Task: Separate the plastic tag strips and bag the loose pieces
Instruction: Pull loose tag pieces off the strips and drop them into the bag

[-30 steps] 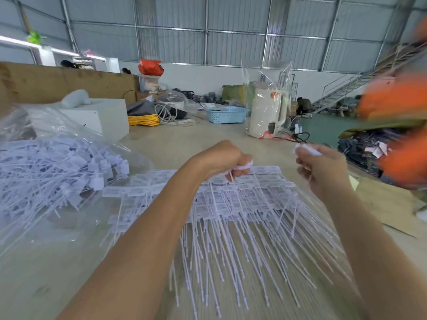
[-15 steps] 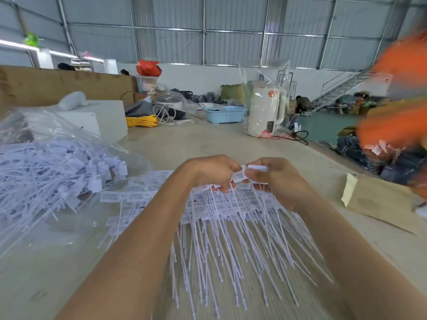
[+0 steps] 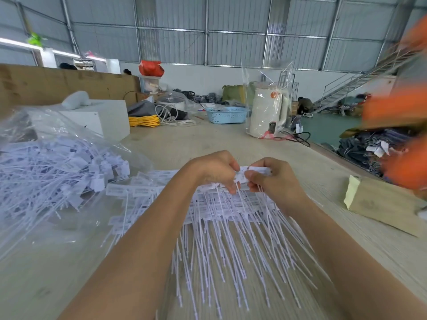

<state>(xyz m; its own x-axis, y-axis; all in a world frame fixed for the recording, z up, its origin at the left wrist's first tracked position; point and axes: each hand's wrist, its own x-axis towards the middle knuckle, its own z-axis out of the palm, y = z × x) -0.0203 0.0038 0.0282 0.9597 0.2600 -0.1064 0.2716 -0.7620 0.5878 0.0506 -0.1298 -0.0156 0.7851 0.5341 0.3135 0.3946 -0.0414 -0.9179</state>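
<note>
Between our two grips: tag strip [image 3: 254, 170], top of tag pile [image 3: 231, 227] on table [image 3: 381, 250]. Left hand [image 3: 215, 172] and right hand [image 3: 275, 179] pinch label end. We judge tags light, springy, slippery; hold flat labels, not thin tails. Bag [image 3: 57, 172] left of grips.

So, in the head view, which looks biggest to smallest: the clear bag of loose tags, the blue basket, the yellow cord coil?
1. clear bag of loose tags, by far the largest, but it lies nearest the camera.
2. blue basket.
3. yellow cord coil, only slightly smaller than the basket in appearance.
</note>
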